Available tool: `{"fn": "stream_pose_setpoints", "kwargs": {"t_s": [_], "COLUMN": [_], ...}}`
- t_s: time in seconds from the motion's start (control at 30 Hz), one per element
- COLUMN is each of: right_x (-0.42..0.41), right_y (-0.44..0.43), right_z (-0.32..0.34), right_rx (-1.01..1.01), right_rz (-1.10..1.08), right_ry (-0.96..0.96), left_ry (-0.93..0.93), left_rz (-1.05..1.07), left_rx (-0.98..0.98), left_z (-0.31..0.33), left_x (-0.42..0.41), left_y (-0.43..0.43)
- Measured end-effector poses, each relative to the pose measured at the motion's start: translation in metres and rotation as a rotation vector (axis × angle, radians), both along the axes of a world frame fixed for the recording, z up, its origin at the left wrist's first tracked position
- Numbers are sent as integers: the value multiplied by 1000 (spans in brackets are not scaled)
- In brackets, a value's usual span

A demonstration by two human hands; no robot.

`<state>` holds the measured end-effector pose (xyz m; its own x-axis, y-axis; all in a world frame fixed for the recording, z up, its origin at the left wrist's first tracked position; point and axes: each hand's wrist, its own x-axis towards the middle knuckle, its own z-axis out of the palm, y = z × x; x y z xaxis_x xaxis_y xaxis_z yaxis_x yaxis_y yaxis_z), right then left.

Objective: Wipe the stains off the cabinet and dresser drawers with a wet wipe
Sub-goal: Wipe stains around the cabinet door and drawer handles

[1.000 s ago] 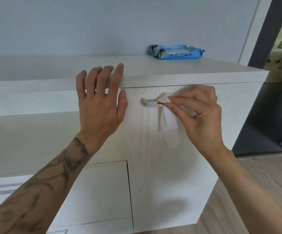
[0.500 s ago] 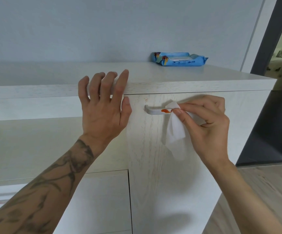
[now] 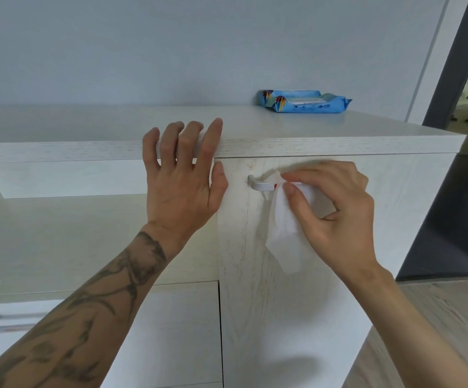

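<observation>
R hand (image 3: 336, 208) pinches the wipe (image 3: 286, 228) w/ thumb + fingers, now pushed left along the handle (image 3: 258, 184), covering most of the red stain (image 3: 275, 186); only a sliver shows vs. 0.5 s ago. Stain prob. coming off. L hand (image 3: 182, 180) open, flat on cabinet (image 3: 283, 303) edge, unmoved, holding nothing. Pack (image 3: 305, 101) far right on top.

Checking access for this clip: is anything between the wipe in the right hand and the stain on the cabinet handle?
Nothing visible. The right hand presses the wet wipe onto the handle at the orange stain; the left hand rests aside.
</observation>
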<state>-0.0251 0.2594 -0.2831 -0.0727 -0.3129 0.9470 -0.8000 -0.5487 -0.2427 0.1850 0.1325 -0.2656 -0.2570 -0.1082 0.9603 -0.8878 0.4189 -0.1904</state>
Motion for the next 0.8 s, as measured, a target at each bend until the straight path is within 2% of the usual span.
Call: {"fn": "stream_pose_setpoints", "kwargs": {"t_s": [0.13,0.27,0.43,0.6,0.8], "right_x": [4,3,-9,5,9], "right_y": [-7,-11,-4,-12,-8], "right_z": [-1,9,4,8,7], "right_rx": [-51,-18,15,5,9], "right_rz": [30,76,29,72,30], "right_ry": [21,93,-8,60,0], "left_ry": [-2,-1,-1,0,-5], "left_rz": [0,-5,-7,-10,-10], "left_rx": [13,5,2,0,-4], "left_z": [0,0,0,0,0], "left_x": [0,-1,-1,0,0], "left_y": [0,-1,-2,-1,-2]}}
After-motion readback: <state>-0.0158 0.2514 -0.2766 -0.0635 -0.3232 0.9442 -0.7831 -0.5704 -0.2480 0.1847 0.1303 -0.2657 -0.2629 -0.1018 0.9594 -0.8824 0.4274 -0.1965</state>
